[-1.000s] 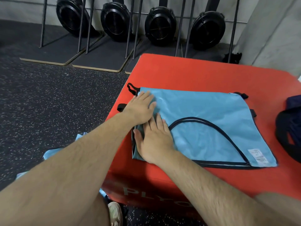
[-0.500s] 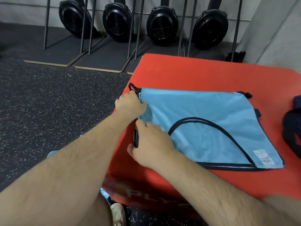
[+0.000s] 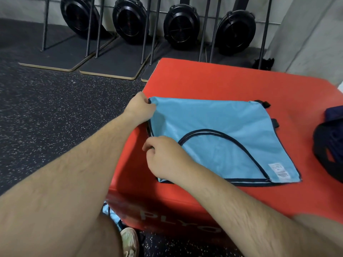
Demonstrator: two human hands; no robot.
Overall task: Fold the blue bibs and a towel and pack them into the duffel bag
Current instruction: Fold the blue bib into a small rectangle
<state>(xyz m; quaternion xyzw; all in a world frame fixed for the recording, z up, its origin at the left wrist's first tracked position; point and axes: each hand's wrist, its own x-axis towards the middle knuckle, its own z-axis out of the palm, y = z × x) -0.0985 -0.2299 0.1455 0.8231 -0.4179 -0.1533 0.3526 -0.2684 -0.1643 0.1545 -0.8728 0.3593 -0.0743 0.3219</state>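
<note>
A light blue bib (image 3: pixel 219 138) with dark trim lies folded on the red plyo box (image 3: pixel 213 84), over its near left part, its left edge close to the box's left edge. The left hand (image 3: pixel 141 108) pinches the bib's far left corner, fingers curled round the cloth and lifting it slightly off the box. The right hand (image 3: pixel 165 156) sits on the bib's near left part, its fingers curled at the left edge of the cloth; this grip looks closed on the hem, though the fingertips are partly hidden. A white label (image 3: pixel 278 169) shows at the bib's near right corner. A dark navy duffel bag (image 3: pixel 330 145) rests at the box's right edge, apart from the bib.
</note>
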